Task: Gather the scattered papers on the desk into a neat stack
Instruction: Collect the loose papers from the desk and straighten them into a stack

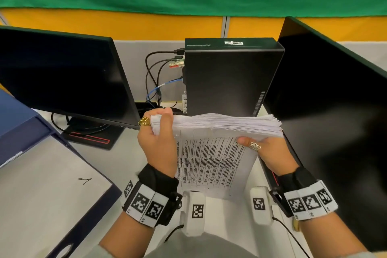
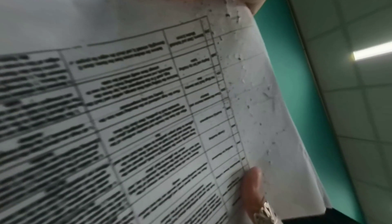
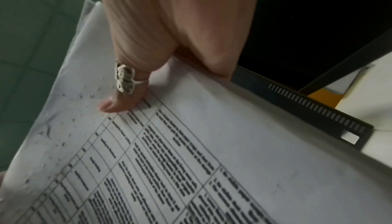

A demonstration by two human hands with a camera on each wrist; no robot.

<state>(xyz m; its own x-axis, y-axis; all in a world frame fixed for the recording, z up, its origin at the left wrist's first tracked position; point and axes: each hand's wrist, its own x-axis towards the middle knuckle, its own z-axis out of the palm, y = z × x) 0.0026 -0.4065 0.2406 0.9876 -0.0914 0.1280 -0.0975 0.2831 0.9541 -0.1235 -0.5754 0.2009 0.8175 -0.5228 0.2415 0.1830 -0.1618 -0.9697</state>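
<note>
A thick stack of white papers [image 1: 211, 161] stands on edge above the desk, its printed table facing me and its top edges fanned unevenly. My left hand [image 1: 157, 138] grips the stack's upper left corner, thumb in front and fingers behind. My right hand [image 1: 266, 151] holds the upper right side, thumb with a silver ring pressed on the front sheet. The left wrist view shows the printed front sheet [image 2: 148, 110] with my right thumb at the bottom edge of the frame. In the right wrist view the front sheet [image 3: 191, 160] lies under my right thumb.
A black monitor [image 1: 62, 81] stands at the left and a dark partition panel [image 1: 335, 111] at the right. A black computer case [image 1: 228, 77] with cables stands behind the stack. A blue folder box [image 1: 25, 132] and a grey board [image 1: 48, 190] lie at the left.
</note>
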